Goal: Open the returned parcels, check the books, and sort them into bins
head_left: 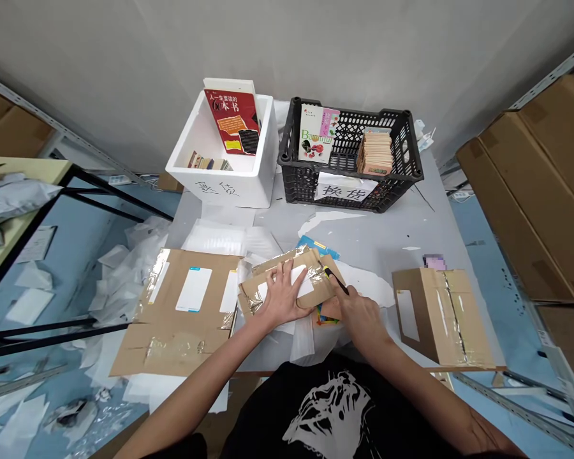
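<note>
The person's left hand (283, 296) lies on a cardboard parcel wrapped in clear tape (294, 280). Its grip is spread, with the fingers fanned and pressing down on the parcel's top. The right hand (358, 315) is just beside it, its grip pinching a black-and-yellow utility knife (335, 280) whose tip is at the parcel's right side. The parcel sits near the front of a grey bench (377, 223), on white foam wrap (310, 341). A blue printed card (318, 245) pokes out behind it, and a multicoloured scrap (326, 314) shows under its near edge.

To the left lies a flattened cardboard sheet (182, 344) with strips of tape and a white label. To the right stands a taped carton (440, 315). At the back, a white foam box (224, 188) holds a tilted red book (233, 121). Beside it, a black plastic crate (349, 108) holds a pale illustrated book (317, 132) and a stack of tan booklets (375, 153). A paper sign with Chinese characters (347, 189) hangs on the crate's front.
</note>
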